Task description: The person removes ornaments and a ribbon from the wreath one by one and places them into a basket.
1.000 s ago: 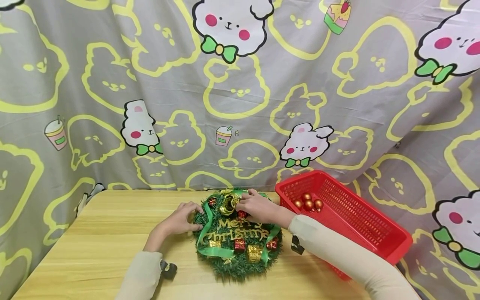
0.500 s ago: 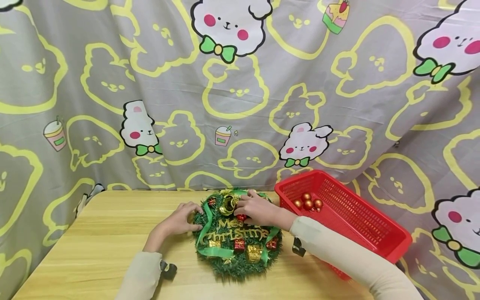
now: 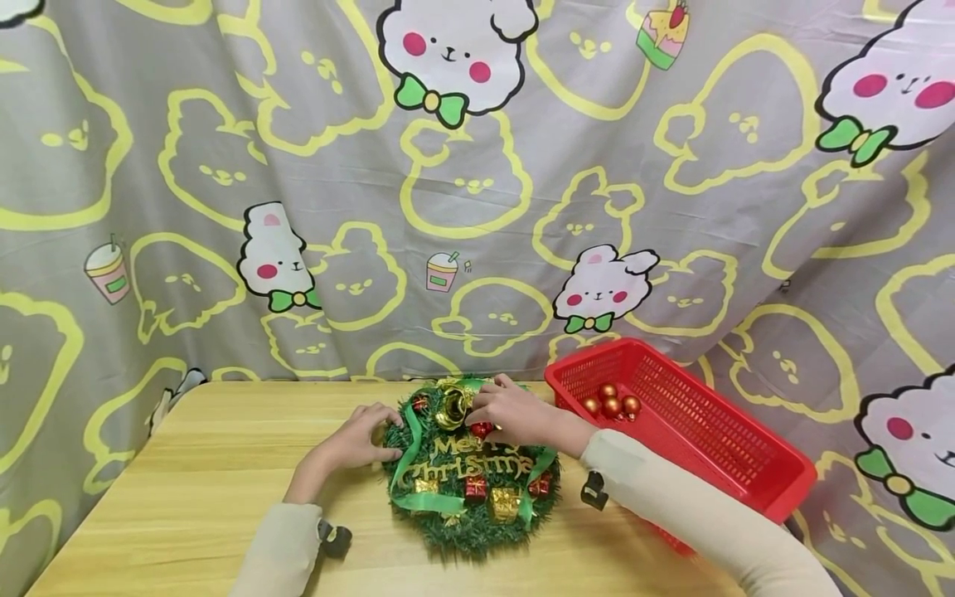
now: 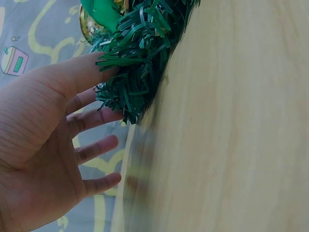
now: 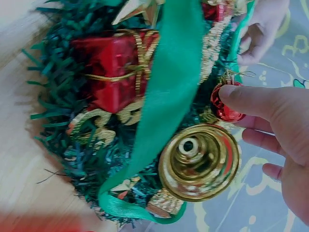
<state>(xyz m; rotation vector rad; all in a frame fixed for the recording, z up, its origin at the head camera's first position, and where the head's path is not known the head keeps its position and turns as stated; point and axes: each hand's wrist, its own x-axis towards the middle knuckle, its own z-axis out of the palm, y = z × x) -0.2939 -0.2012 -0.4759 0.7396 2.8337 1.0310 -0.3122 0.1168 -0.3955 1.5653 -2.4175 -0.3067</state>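
Note:
A green tinsel wreath [image 3: 477, 535] lies on the wooden table, bearing gold "Merry Christmas" lettering [image 3: 466, 471], green ribbon [image 3: 429, 502] and small wrapped gift ornaments [image 3: 506, 503]. At its left edge my left hand [image 3: 358, 437] holds the tinsel between thumb and fingers; in the left wrist view the two lowest fingers are spread free of it. My right hand [image 3: 515, 413] is over the wreath's upper part, pinching a shiny red ball ornament [image 5: 227, 106] with a gold loop. Beside that ball sits a gold bell [image 5: 200, 162]. Some fingertips are hidden behind the ornaments.
To the right of the wreath stands a red plastic basket [image 3: 716, 398], partly behind my right sleeve. Several copper-gold balls [image 3: 611, 406] lie at its far left end. A grey patterned curtain [image 3: 477, 207] hangs behind the table [image 3: 186, 497].
Both hands stay almost in place. My right fingers shift slightly, and more of the "Merry" lettering shows. The head view has drifted a little.

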